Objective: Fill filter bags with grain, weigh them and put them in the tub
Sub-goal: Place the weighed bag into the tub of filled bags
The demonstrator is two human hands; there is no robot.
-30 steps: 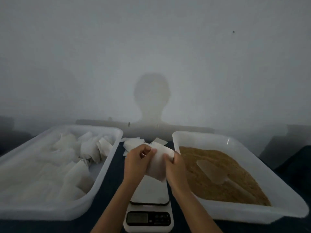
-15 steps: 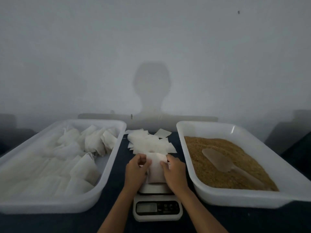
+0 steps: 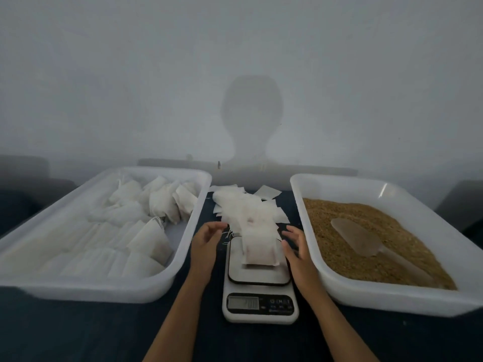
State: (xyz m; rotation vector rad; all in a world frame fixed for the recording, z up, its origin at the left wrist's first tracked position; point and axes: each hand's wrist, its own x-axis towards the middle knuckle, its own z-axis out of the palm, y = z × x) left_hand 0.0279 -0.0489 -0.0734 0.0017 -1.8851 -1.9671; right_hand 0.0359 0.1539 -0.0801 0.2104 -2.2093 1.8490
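A filled filter bag (image 3: 259, 248) sits on the steel platform of the kitchen scale (image 3: 259, 280), dead centre on the dark desk (image 3: 78, 333); this is the weighing step, and the bag lies free, touched by neither hand; the display (image 3: 243, 302) is lit but its digits are too blurred to read. Left hand (image 3: 206, 244) hovers just beside the bag on one flank, fingers loosely spread, grip wide and holding nothing; right hand (image 3: 296, 248) mirrors it on the other flank, palm turned inward, fingers relaxed, grip equally wide and empty; both forearms run in from the near edge, angled toward the scale. Behind the scale lies a loose heap of empty filter bags (image 3: 248, 210), well within reach; to the right, the tub of grain (image 3: 392, 296) with a translucent scoop (image 3: 358, 237) resting on the brown grain (image 3: 339, 257); to the left, the white tub (image 3: 104, 291) already carries rows of filled bags (image 3: 156, 205), strings trailing. My call on what comes next: if the reading is right, one hand must pinch the bag by its top edge, keep it upright so nothing spills, and carry it left over the rim into the white tub; if the weight is off, the scoop is the tool to reach for.
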